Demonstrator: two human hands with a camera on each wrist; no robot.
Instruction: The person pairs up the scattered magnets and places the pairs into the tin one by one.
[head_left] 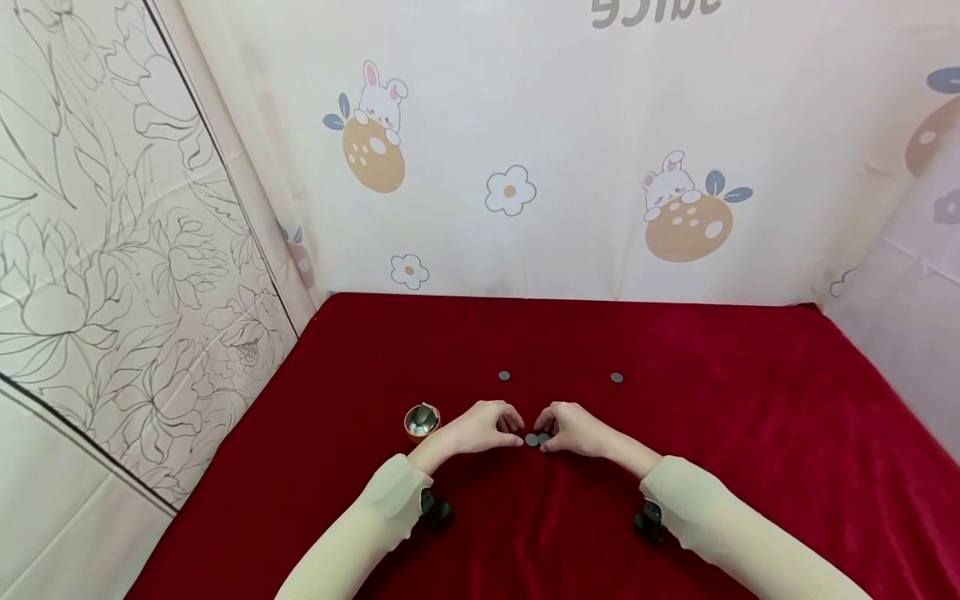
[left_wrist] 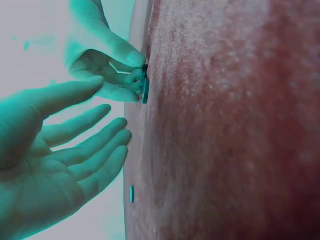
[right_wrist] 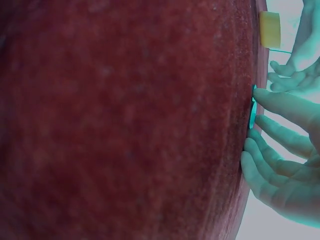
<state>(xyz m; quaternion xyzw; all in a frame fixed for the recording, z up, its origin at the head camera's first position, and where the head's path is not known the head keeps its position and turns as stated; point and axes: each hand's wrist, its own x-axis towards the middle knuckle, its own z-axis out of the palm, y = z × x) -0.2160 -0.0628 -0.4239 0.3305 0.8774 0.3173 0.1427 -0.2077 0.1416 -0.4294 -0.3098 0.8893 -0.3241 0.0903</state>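
Two small grey coin-like discs lie side by side on the red cloth between the hands. My right hand has its thumb and index fingertips at opposite edges of the right disc, pinching it low at the cloth. The left wrist view shows this right hand with its thumb and finger at the dark disc edges. Just left of the pair, my left hand holds nothing, its fingers spread and slightly bent. In its own wrist view that left hand stays apart from the discs.
Behind the left wrist stands a small cup, orange outside and shiny inside. Two more grey discs lie farther back, one at left and one at right. Red cloth covers the table, with patterned curtains behind and at the sides.
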